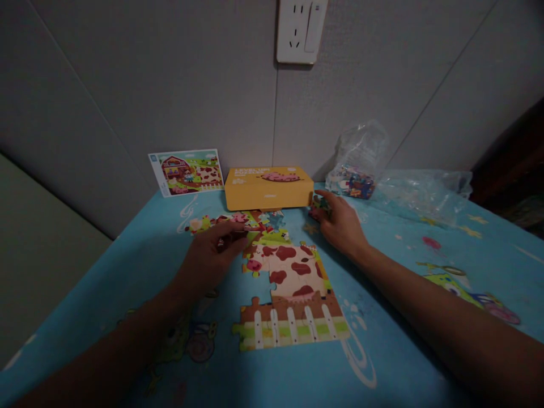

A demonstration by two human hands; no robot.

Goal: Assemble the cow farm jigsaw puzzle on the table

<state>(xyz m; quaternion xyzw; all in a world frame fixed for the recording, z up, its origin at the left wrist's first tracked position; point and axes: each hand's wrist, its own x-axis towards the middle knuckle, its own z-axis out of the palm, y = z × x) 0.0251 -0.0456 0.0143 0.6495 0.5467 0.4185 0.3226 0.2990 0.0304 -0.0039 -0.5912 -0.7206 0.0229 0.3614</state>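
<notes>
picture card point(193, 173) is propped beyond the left hand point(208, 252). by that hand a puzzle piece point(254, 228) is pinched between thumb and fingers; loose pieces point(203, 223) are scattered just past it. yellow box point(268, 194) is set farther back, between both hands. joined cow-and-fence section point(297, 277) is laid between the forearms, on the blue-covered counter point(403, 374). right hand point(343, 225): fingers curled at small dark pieces point(322, 205) beside the box; whether these are gripped cannot be told. beyond it, clear bag point(357, 184) partly filled; farther right, clear wrapper point(429, 192) is spread.
</notes>
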